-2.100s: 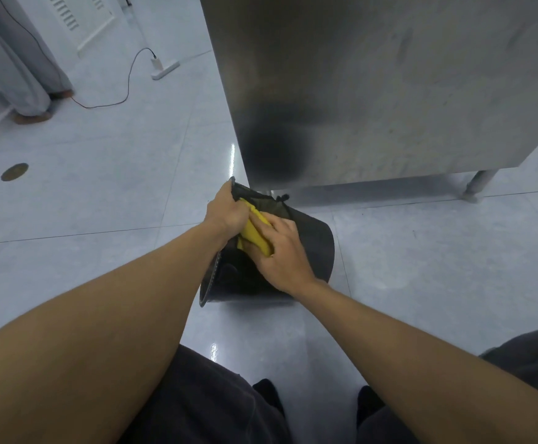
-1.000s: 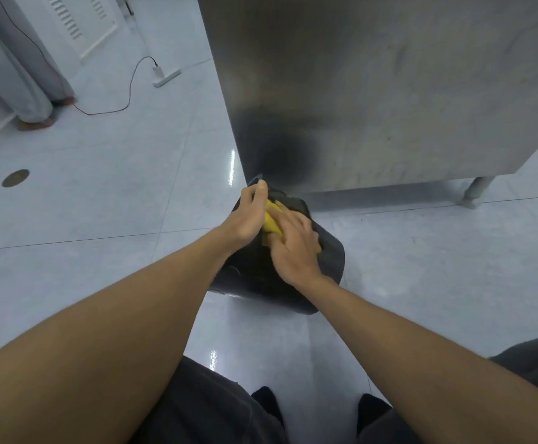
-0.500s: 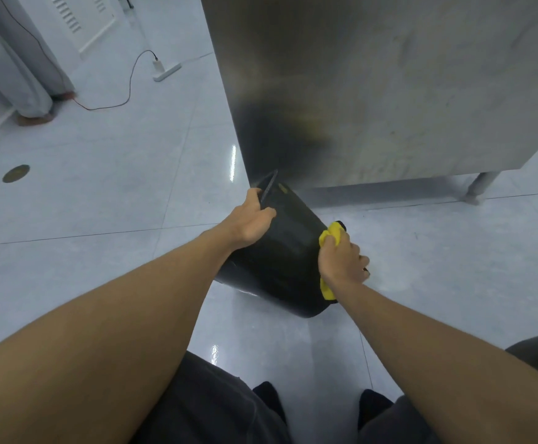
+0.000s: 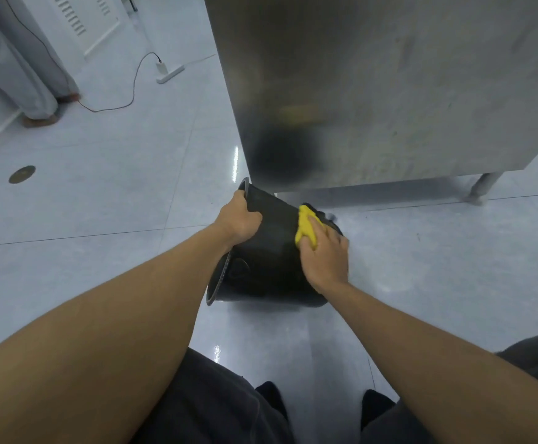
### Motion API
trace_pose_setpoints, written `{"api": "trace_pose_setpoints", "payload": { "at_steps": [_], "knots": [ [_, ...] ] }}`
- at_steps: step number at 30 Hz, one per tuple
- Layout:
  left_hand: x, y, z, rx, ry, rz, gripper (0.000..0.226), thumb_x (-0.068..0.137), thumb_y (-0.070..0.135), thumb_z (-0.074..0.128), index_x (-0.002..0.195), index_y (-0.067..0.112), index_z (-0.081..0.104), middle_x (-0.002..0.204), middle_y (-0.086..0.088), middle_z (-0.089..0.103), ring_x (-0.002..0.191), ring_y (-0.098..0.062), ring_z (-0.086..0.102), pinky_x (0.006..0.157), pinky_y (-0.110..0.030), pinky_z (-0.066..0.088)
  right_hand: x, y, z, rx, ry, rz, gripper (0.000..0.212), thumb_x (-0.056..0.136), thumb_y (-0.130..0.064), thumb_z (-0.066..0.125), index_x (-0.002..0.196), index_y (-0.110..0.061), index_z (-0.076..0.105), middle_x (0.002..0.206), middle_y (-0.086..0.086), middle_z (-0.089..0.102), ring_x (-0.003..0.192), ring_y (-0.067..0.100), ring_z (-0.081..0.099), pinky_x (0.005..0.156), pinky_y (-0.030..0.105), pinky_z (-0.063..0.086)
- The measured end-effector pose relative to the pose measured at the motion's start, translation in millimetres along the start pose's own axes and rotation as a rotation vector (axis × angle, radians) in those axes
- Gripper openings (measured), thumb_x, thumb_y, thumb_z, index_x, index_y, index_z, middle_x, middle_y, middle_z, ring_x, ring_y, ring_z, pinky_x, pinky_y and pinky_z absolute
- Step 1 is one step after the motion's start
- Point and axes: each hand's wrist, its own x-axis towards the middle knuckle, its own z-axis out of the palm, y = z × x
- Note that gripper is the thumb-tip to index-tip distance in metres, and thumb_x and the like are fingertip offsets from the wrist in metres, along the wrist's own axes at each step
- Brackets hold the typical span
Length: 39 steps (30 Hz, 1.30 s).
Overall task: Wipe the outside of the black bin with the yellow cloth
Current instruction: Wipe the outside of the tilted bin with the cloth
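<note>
1. Since half a second ago the right hand (image 4: 325, 256) has slid the crumpled yellow cloth (image 4: 306, 230) from the base end of the bin up onto its upper side wall, and the bin has rolled so that more of its open rim faces the person.
2. Lying tipped on its side on the pale grey tiled floor (image 4: 101, 203), the round black plastic bin (image 4: 267, 251) has its mouth toward 8 o'clock and its base toward 3 o'clock.
3. At 10 o'clock on the bin, the left hand (image 4: 239, 219) is closed around the rim, with the thumb on the outer wall; the fingers are out of sight.
4. The right hand lies palm-down with its fingers curled over the yellow cloth, pressing it against the bin's outer wall toward 1 o'clock.
5. Just beyond the bin, at 12 o'clock, stands the brushed stainless-steel counter (image 4: 389, 91); its side panel shows a dark, blurred reflection of the bin and a faint yellow one of the cloth.
6. One metal counter leg (image 4: 482, 187) meets the floor at 3 o'clock, well apart from the bin.
7. Far off at 10 o'clock a white power strip (image 4: 170, 73) with a dark cable (image 4: 127, 97) lies on the floor.
8. A round brass-coloured floor drain cover (image 4: 22, 174) sits at 9 o'clock.
</note>
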Motion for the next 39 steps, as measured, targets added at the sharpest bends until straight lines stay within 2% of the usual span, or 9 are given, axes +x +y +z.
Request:
{"api": "trace_pose_setpoints", "payload": {
  "at_steps": [5,13,16,20,24,27,32,37,39],
  "knots": [
    [2.8,-2.4,-2.7,0.048,-0.053,0.027,0.057,0.098,0.02,0.047,0.15,0.026,0.024,0.146,-0.01,0.045,0.129,-0.038,0.048,0.102,-0.05,0.047,-1.7,-13.9,-9.0,0.084,0.04,0.135,0.054,0.1,-0.028,0.039,0.153,-0.032,0.033,0.147,0.0,0.05,0.132,0.031,0.036,0.106,0.041,0.034],
    [5.8,3.9,-1.4,-0.104,0.107,0.009,0.035,0.093,0.021,0.053,0.127,0.012,0.054,0.117,-0.013,0.063,0.106,-0.032,0.062,0.093,-0.048,0.054,-11.7,-49.7,4.9,0.287,-0.002,-0.454,0.054,0.094,-0.031,0.061,0.146,-0.025,0.048,0.136,-0.004,0.061,0.118,0.009,0.047,0.103,0.03,0.04],
    [5.1,3.7,-4.8,-0.121,0.132,-0.045,0.026,0.091,0.017,0.053,0.116,0.013,0.053,0.112,-0.016,0.063,0.099,-0.032,0.064,0.087,-0.049,0.056,-4.4,-19.4,3.4,0.208,0.041,-0.229,0.052,0.099,-0.043,0.052,0.149,-0.031,0.043,0.136,0.0,0.061,0.12,0.013,0.046,0.101,0.035,0.042],
    [2.5,4.8,1.3,0.092,0.09,0.012,0.042,0.101,0.021,0.039,0.141,0.009,0.041,0.135,-0.015,0.054,0.12,-0.035,0.054,0.102,-0.047,0.046,5.4,-0.6,-1.2,0.098,-0.009,0.126,0.051,0.101,-0.044,0.042,0.151,-0.033,0.038,0.129,0.009,0.061,0.122,0.034,0.045,0.097,0.039,0.038],
    [3.4,4.2,1.9,0.09,0.076,-0.015,0.046,0.1,0.024,0.036,0.145,0.011,0.032,0.136,-0.016,0.051,0.122,-0.035,0.051,0.104,-0.047,0.044,-7.2,-35.4,-7.2,0.239,0.012,-0.094,0.052,0.095,-0.036,0.054,0.147,-0.032,0.046,0.124,0.0,0.066,0.118,0.026,0.054,0.101,0.041,0.047],
    [1.9,7.9,5.0,0.03,0.089,-0.046,0.053,0.096,0.017,0.039,0.147,0.01,0.027,0.137,-0.017,0.05,0.123,-0.034,0.05,0.101,-0.043,0.046,-19.4,-67.3,-7.1,0.375,-0.124,-0.261,0.06,0.091,-0.028,0.064,0.147,-0.035,0.043,0.121,-0.018,0.057,0.124,0.013,0.045,0.098,0.025,0.041],
    [-1.0,6.5,3.6,0.067,0.198,0.004,0.048,0.093,0.007,0.046,0.138,0.001,0.03,0.128,-0.02,0.053,0.117,-0.036,0.054,0.085,-0.037,0.048,-6.8,-46.8,0.6,0.307,-0.087,-0.152,0.055,0.086,-0.046,0.049,0.14,-0.041,0.049,0.136,-0.005,0.06,0.127,0.023,0.053,0.105,0.051,0.044],
    [-2.7,3.8,3.5,0.109,0.095,-0.02,0.067,0.101,0.014,0.037,0.156,0.028,0.001,0.145,-0.014,0.043,0.111,-0.03,0.056,0.093,-0.039,0.052,-2.5,-11.1,-4.5,0.169,-0.021,0.245,0.051,0.095,-0.046,0.042,0.146,-0.048,0.039,0.135,0.007,0.055,0.125,0.031,0.05,0.105,0.044,0.041],
    [-1.1,4.7,4.8,0.056,0.077,-0.012,0.068,0.101,0.014,0.036,0.155,0.032,-0.001,0.146,-0.012,0.042,0.105,-0.027,0.055,0.093,-0.038,0.053,-1.0,-22.8,-3.0,0.238,-0.023,0.247,0.054,0.092,-0.047,0.041,0.145,-0.053,0.036,0.132,0.009,0.054,0.117,0.029,0.055,0.104,0.043,0.045]
  ]
}}
